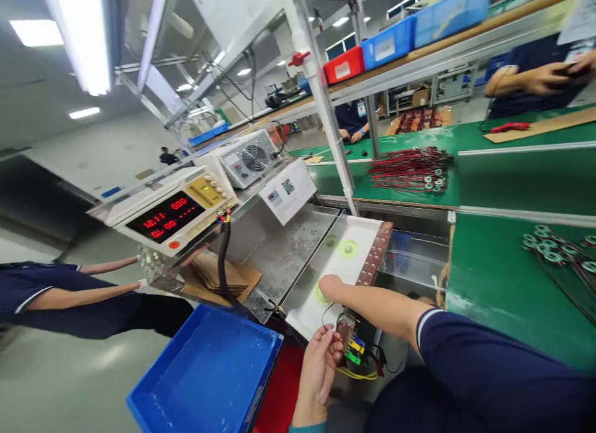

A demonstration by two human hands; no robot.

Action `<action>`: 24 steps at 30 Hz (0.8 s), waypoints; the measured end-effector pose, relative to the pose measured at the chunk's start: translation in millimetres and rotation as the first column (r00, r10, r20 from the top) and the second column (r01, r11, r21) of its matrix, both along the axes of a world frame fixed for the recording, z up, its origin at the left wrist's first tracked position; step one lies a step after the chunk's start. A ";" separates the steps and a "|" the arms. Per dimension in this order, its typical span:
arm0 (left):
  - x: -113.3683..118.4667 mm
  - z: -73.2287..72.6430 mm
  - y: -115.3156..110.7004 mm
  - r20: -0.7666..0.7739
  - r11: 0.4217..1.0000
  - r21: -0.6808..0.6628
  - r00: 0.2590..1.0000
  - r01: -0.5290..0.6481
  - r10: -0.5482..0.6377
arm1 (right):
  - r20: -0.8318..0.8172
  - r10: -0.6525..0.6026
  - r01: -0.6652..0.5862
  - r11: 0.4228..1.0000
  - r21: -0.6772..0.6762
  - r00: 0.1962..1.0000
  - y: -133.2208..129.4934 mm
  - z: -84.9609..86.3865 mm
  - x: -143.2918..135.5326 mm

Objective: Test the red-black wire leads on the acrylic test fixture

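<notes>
A white board [309,315] with round yellow-green marks lies in front of me, a brown strip with metal studs [376,253] along its right side. My right hand [330,288] rests over the nearer mark; its fingers point down and are mostly hidden behind the hand. Below it, my left hand [322,358] is closed, pinching a thin dark wire with a bit of red at the fingertips. Just right of the left hand is a metal fixture [346,327], with green, yellow and blue connectors [354,352] and yellow wires [361,374] beneath.
A blue tray [209,371] stands at lower left, near folded cardboard [223,274]. A power supply [172,212] with red digits sits above. Red-black wire bundles [410,169] lie on green tables [516,265]. A person [69,296] stands left; others work behind.
</notes>
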State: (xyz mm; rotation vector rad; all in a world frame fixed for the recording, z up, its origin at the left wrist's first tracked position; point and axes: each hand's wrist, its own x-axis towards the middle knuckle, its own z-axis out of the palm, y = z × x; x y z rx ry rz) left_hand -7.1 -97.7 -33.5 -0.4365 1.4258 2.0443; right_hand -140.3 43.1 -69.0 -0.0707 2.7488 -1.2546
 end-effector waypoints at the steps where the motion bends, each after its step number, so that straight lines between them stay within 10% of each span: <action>1: -1.5 0.4 -1.3 0.010 1.000 -0.004 1.000 -0.025 0.025 | 0.027 -0.039 0.038 0.998 0.045 0.999 2.9 2.7 2.2; 6: -9.0 -1.3 -3.9 -0.046 0.991 -0.064 0.992 -0.119 0.116 | 0.031 -0.017 0.014 0.996 0.089 0.999 32.2 12.3 42.4; 13: -15.0 -16.8 12.6 -0.187 0.986 -0.159 0.982 -0.042 0.011 | -0.150 0.225 -0.255 0.939 -0.230 0.963 50.2 10.8 138.2; 24: -7.3 -17.2 13.6 -0.299 0.852 -0.508 0.901 0.128 -0.313 | -0.149 0.154 -0.181 0.965 -0.188 0.977 52.9 4.4 141.1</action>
